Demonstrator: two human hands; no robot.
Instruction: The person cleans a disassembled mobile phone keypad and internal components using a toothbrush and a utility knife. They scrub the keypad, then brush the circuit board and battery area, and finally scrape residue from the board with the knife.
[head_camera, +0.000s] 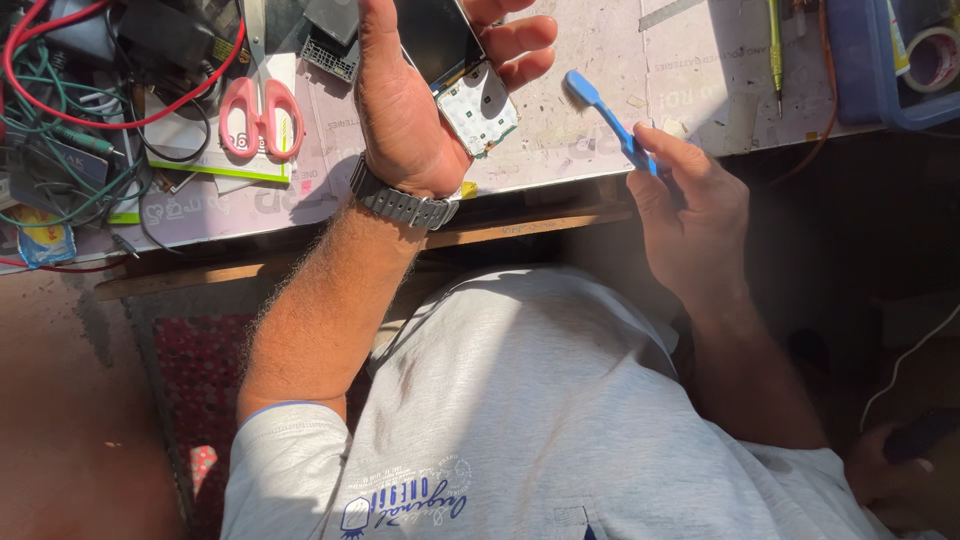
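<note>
1. A small electronic device (462, 70), with a dark screen and a pale circuit board showing at its lower end, sits above the desk edge, gripped in the left hand (420, 95).
2. The left hand's fingers (520, 45) curl around the device; a dark wristwatch (400, 205) bands the wrist.
3. The right hand (690, 205) is closed on a blue toothbrush (605, 115), bristles pointing toward the device, just apart from it.
4. Pink-handled scissors (262, 110) and tangled cables (70, 110) lie on the desk (690, 80) to the left.

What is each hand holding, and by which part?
Left hand grips an opened phone by its edges; right hand holds a blue plastic toothbrush by its handle.
</note>
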